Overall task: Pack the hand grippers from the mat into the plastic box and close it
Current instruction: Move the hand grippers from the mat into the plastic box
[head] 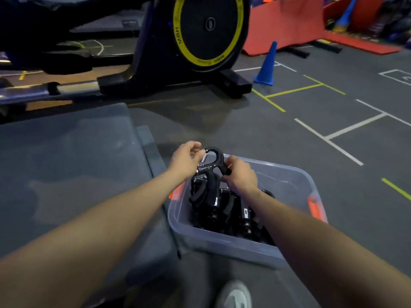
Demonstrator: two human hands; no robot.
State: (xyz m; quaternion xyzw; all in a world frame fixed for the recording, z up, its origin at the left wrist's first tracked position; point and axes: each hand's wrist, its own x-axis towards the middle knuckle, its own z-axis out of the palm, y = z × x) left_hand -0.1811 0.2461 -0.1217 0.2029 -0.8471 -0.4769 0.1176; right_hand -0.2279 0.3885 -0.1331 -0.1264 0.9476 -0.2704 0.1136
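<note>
Both hands pinch one black spring-loaded hand gripper (211, 161) above the clear plastic box (222, 238), seemingly full of black grippers: left hand (185, 160), right hand (240, 175)

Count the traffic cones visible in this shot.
2. One blue cone stands on the floor beside the exercise machine; another leans among the red mats, top right. Others may be hidden.

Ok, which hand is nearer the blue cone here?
Right. The right hand grips the hand gripper over the plastic box, on the side toward the blue cone. The left hand holds its spring end, farther left.
</note>
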